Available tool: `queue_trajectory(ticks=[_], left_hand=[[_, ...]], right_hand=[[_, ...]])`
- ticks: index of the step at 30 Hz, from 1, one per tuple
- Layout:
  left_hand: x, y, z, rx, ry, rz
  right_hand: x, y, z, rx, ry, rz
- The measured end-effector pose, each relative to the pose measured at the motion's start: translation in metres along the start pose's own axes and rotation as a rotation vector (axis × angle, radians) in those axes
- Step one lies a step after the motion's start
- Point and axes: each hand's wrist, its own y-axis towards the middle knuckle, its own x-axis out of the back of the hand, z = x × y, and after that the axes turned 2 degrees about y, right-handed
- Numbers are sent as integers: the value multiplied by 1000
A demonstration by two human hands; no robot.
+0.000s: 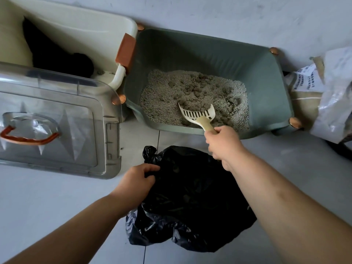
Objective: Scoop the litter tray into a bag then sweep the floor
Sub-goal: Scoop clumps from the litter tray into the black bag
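A grey-green litter tray [266, 73] stands on the floor against the wall, half filled with grey litter [190, 92] and darker clumps. My right hand [222, 143] grips the handle of a cream slotted scoop [198, 114], whose head lies in the litter near the tray's front edge. A black plastic bag [190, 202] sits open on the floor just in front of the tray. My left hand [139, 180] holds the bag's left rim, fingers curled into the plastic.
A clear lid with an orange handle [57, 130] lies on the floor at left. Behind it stands a cream box [85, 29] with a dark thing inside. A litter sack in grey plastic [327, 96] leans at the right. Pale floor tiles show around the bag.
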Motion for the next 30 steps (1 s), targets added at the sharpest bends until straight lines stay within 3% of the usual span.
queue_trajectory(ticks=[6,11,16,30], left_hand=[[1,1,-3,-5,-7,-5],[1,1,-8,-18,-9,-28],[-1,2,-9,-17,-12,-28],[-2,-13,-18,-53,43,-67]], right_hand=[[-15,31,33,-17,93,74],[-5,23,9,37,273,-24],[19,2,-39,127,234,-103],[36,8,-58,208,121,-180]])
